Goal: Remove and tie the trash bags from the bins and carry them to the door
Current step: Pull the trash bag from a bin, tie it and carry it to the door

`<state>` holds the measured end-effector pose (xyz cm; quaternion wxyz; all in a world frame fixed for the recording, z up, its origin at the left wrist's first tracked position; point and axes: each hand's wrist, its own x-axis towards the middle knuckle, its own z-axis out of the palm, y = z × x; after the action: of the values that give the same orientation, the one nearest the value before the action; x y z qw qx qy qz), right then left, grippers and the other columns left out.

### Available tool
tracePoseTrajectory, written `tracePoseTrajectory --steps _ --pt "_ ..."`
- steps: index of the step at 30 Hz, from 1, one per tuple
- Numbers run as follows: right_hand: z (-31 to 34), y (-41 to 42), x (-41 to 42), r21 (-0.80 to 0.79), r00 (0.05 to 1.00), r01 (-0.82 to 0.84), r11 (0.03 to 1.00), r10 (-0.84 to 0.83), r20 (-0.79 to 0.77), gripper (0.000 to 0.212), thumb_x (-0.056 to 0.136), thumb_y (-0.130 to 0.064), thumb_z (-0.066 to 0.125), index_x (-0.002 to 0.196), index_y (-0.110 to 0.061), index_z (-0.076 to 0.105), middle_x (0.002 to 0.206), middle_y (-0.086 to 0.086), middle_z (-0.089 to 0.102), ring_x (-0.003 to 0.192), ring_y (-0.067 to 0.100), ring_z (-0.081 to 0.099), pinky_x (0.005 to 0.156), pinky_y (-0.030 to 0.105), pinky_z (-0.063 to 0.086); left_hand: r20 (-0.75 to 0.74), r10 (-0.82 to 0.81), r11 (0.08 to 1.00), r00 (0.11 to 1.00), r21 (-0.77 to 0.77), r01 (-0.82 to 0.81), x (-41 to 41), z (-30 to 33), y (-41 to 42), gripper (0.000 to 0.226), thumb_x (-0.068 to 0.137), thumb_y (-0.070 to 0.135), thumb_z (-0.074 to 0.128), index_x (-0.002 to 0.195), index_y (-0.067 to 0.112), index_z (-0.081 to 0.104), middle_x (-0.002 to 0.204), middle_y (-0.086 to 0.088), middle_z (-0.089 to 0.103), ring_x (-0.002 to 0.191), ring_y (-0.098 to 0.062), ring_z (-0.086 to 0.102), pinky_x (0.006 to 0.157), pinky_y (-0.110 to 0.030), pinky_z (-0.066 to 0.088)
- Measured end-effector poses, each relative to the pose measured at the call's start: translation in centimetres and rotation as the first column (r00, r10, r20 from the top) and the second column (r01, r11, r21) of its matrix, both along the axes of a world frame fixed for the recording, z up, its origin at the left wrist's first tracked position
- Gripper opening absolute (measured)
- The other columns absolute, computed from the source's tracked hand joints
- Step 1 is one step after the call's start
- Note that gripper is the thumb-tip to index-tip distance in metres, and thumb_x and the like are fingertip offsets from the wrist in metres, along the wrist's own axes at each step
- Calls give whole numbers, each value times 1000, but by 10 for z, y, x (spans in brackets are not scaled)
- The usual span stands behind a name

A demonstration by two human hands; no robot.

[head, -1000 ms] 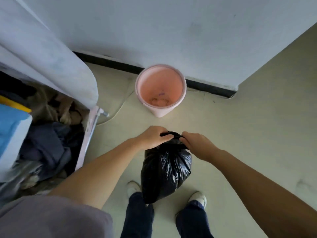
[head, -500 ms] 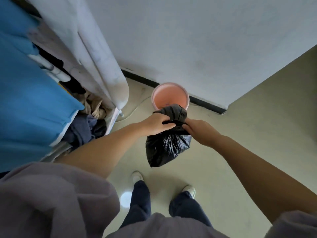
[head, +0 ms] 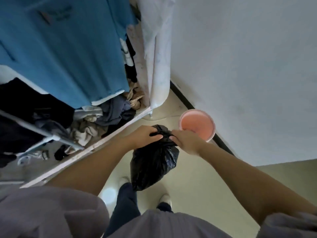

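Hanging clear of the floor near the bin (head: 197, 125), bag (head: 153, 162) looks light, soft, slippery; left hand (head: 143, 137) and right hand (head: 186, 141) each grip its bunched neck, the best hold.

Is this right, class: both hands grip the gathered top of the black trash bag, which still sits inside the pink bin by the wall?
Not quite. In the head view the left hand and right hand do grip the gathered top of the black trash bag, but the bag hangs in the air above the floor, outside the pink bin, which stands by the wall without it.
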<state>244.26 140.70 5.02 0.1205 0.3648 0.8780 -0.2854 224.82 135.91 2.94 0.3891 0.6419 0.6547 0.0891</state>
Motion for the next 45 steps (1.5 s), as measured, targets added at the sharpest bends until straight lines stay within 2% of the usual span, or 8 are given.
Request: tracePoseTrajectory --steps 6,12,17,25,30,35,41,45 --pt "5 -44 -66 10 928 -371 929 371 -25 33 101 -33 31 105 -7 51 100 17 63 91 34 59 79 43 46 -74 294 956 953 20 -294 -32 16 -114 22 91 30 57 82 10 57 80 -4 56 76 -16 49 54 -22 31" --pt "14 -132 -142 9 720 -694 720 694 2 29 98 -36 42 104 -9 52 100 15 63 90 32 58 72 38 43 -31 632 775 774 -9 -632 -53 24 -254 15 91 21 56 88 7 63 86 -9 65 81 -20 57 67 -29 39" --pt "16 -240 -186 21 538 -843 537 842 42 22 96 -32 45 95 -10 51 95 16 63 82 30 56 68 38 41 -114 746 659 656 -21 -752 -55 26 -380 21 91 24 54 88 5 62 83 -14 63 76 -23 54 69 -34 41" --pt "28 -451 -240 109 340 -934 341 940 -29 19 94 -28 45 80 -16 45 74 2 53 70 23 52 62 37 40 -137 869 480 475 7 -877 -58 48 -602 21 93 23 51 92 5 60 85 -15 64 80 -27 56 67 -33 40" --pt "23 -588 -273 111 156 -981 162 986 -61 23 94 -29 45 75 -19 39 62 -4 41 66 24 48 58 34 35 -165 930 332 328 -2 -943 -57 54 -740 18 94 25 50 81 12 52 66 2 49 70 -20 48 61 -28 32" --pt "16 -700 -321 106 -27 -994 -18 997 -77 28 97 -34 41 79 -12 43 71 4 49 66 26 46 60 37 36 -204 968 146 144 -7 -989 -72 44 -846 26 95 30 48 87 6 57 70 -1 50 71 -22 48 63 -29 33" --pt "8 -806 -403 138 -175 -977 -164 982 -71 30 100 -34 33 95 -9 50 91 12 60 80 30 54 64 34 35 -286 958 26 30 -18 -999 -134 40 -943 24 95 34 46 81 16 47 67 3 46 72 -23 48 63 -30 34" --pt "9 -860 -474 194 -228 -958 -213 972 -55 28 100 -30 32 109 -9 49 106 10 62 95 31 59 68 34 39 -290 957 -29 -32 13 -999 -195 44 -989 21 97 34 42 96 15 52 84 -6 55 78 -24 47 68 -30 34"
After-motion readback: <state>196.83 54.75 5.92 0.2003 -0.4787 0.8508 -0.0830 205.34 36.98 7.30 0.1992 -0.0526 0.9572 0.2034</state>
